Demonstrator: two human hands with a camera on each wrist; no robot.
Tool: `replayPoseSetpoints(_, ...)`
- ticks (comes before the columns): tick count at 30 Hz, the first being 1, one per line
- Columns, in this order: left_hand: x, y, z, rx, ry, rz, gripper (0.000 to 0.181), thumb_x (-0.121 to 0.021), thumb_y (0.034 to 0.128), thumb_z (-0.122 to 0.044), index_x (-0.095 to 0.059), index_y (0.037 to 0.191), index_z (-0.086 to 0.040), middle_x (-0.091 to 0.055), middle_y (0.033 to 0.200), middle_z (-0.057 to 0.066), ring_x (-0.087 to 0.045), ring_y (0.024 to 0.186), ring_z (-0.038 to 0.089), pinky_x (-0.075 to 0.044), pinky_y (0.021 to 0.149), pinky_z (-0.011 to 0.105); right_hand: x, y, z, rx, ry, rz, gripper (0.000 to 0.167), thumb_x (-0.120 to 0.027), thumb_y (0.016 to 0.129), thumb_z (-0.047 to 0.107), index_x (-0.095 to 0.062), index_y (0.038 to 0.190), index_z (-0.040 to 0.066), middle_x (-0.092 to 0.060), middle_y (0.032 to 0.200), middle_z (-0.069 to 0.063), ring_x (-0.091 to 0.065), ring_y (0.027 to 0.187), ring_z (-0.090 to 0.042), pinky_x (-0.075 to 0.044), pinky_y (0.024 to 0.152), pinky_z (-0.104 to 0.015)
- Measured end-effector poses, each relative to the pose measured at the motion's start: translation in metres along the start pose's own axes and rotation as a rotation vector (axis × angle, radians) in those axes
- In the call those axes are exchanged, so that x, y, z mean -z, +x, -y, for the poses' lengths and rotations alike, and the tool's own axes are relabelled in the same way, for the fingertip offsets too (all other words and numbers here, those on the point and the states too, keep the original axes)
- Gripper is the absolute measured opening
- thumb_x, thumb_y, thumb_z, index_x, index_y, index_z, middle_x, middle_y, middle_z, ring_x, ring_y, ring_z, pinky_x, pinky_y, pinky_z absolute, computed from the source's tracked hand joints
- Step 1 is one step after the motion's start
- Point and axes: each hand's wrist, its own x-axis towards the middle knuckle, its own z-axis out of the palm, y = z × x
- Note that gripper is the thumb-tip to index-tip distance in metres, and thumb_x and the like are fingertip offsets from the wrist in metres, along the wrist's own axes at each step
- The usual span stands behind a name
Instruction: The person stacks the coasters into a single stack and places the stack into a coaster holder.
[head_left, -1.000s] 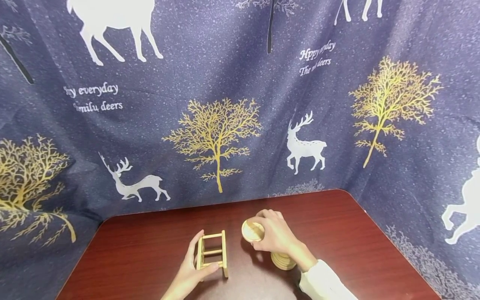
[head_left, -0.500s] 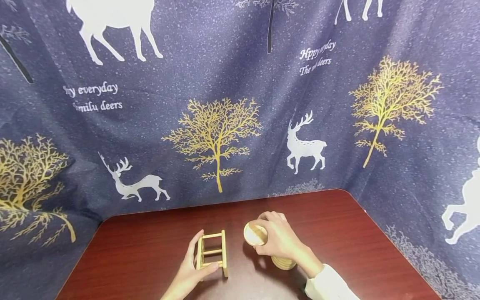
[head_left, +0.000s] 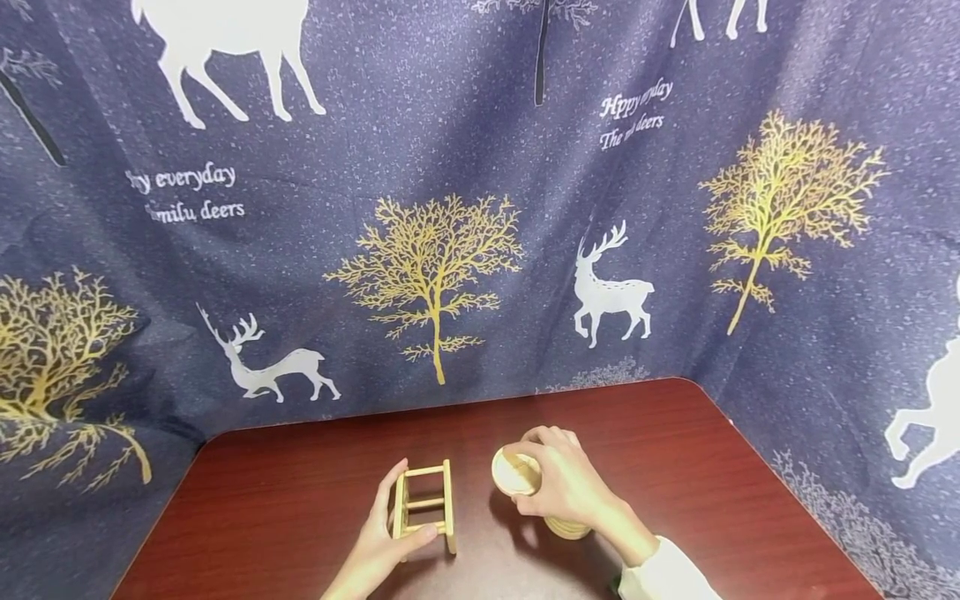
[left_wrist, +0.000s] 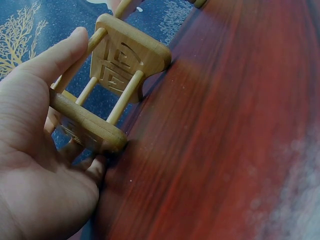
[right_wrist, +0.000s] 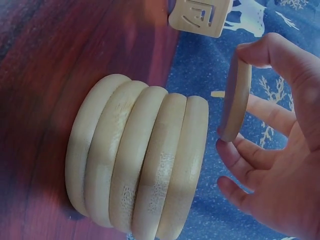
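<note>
In the head view my left hand (head_left: 378,537) grips a small light wooden coaster rack (head_left: 449,508) standing on the table. The rack has two end panels joined by dowels. Carved line patterns show on its far panel (left_wrist: 127,52) in the left wrist view. Held by its edge between thumb and fingers, a round wooden coaster (head_left: 512,473) is in my right hand (head_left: 573,483), tilted and raised to the right of the rack. Beneath that hand stands a stack of coasters (head_left: 567,528), partly hidden from the head camera. The right wrist view shows several thick rounded coasters (right_wrist: 135,155) stacked, apart from the held one.
The reddish-brown wooden table (head_left: 300,483) has rounded far corners. A dark blue cloth (head_left: 480,167) with deer and golden trees hangs behind and beside it. A small dark green thing (head_left: 617,583) shows by the right sleeve.
My right hand has shifted slightly right and nearer to me, carrying the coaster, whose face turns a little more toward the head camera. The left hand and rack stay still.
</note>
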Motion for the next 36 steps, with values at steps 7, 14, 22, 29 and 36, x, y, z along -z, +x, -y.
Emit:
replayPoseSetpoints(7,0.000,0.000,0.000,-0.016,0.015,0.003,0.110,-0.088,0.0887,0.001,-0.023,0.175,-0.017,-0.026,0.175,0.025,-0.063,0.132,0.044,-0.064,0.088,0.036,0.000,-0.004,-0.002,0.011,-0.011,-0.013,0.061,-0.097,0.064,0.030,-0.084,0.122,0.022,-0.070,0.111,0.000,-0.062,0.105,-0.024,-0.049,0.100,-0.051)
replayPoseSetpoints(14,-0.001,0.000,-0.002,-0.002,0.024,-0.005,0.110,-0.089,0.0880,0.001,-0.025,0.174,-0.019,-0.030,0.173,0.026,-0.062,0.132,0.044,-0.064,0.087,0.035,0.005,-0.010,-0.004,-0.002,-0.020,-0.012,0.060,-0.097,0.064,0.029,-0.083,0.121,0.022,-0.069,0.112,0.001,-0.062,0.107,-0.025,-0.049,0.101,-0.052)
replayPoseSetpoints(22,-0.001,-0.001,-0.004,0.014,0.005,0.002,0.110,-0.089,0.0888,0.001,-0.024,0.175,-0.020,-0.031,0.172,0.027,-0.064,0.130,0.041,-0.065,0.087,0.036,0.012,-0.013,-0.009,-0.008,0.000,-0.012,0.060,-0.098,0.064,0.027,-0.083,0.122,0.023,-0.069,0.111,0.001,-0.063,0.108,-0.026,-0.049,0.103,-0.056)
replayPoseSetpoints(29,0.000,-0.001,-0.003,0.016,-0.021,0.012,0.109,-0.087,0.0900,0.003,-0.023,0.175,-0.022,-0.034,0.170,0.028,-0.067,0.127,0.038,-0.066,0.088,0.037,0.017,-0.019,-0.017,-0.004,-0.020,-0.020,0.060,-0.097,0.064,0.025,-0.083,0.123,0.024,-0.070,0.111,0.003,-0.063,0.107,-0.024,-0.049,0.100,-0.054)
replayPoseSetpoints(36,0.000,0.000,-0.002,0.016,-0.007,0.000,0.110,-0.088,0.0889,0.003,-0.025,0.175,-0.022,-0.035,0.170,0.027,-0.065,0.130,0.041,-0.065,0.087,0.036,0.021,-0.026,-0.024,-0.009,-0.031,-0.037,0.060,-0.097,0.062,0.025,-0.084,0.121,0.023,-0.069,0.110,0.003,-0.063,0.106,-0.024,-0.049,0.100,-0.054)
